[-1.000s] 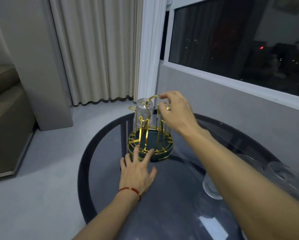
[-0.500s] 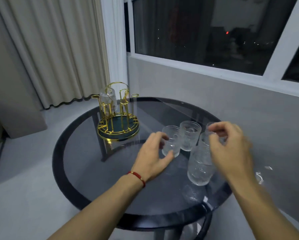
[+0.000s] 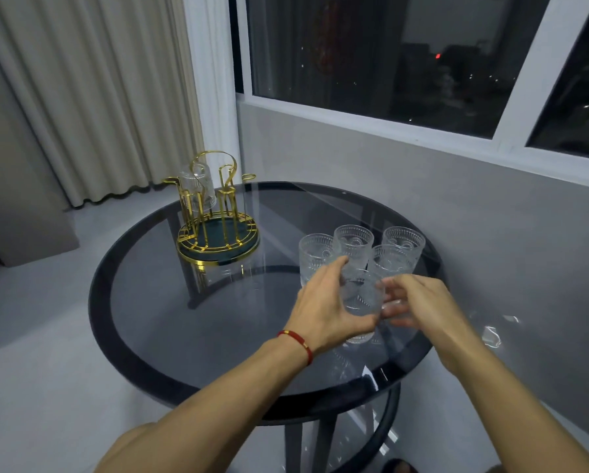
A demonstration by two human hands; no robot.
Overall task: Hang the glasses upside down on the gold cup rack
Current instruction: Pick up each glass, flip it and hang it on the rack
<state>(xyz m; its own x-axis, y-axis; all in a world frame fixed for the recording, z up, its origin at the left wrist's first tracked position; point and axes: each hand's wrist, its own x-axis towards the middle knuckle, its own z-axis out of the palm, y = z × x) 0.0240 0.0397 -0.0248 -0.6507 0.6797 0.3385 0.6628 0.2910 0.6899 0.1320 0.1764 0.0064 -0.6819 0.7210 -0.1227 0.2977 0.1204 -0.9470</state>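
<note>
Round dark glass table (image 3: 170,322) by curtain (image 3: 91,90) and dark window (image 3: 371,52). Gold rack (image 3: 218,213) at far left holds one inverted glass (image 3: 199,184). Your left hand (image 3: 323,308) and right hand (image 3: 419,305) both grip the near glass (image 3: 363,295); four glasses (image 3: 352,240) clustered just behind.

No readable text, labels, brands or numbers anywhere in frame. The glasses (image 3: 352,245) right of centre carry only an embossed pattern, no lettering. The gold rack (image 3: 218,213) left of centre is bare metal, unmarked. The red wrist cord (image 3: 298,341) at lower centre has a small gold bead, nothing legible on it. The window (image 3: 388,56) at upper right shows only dim points of light and one red dot, no signs.
</note>
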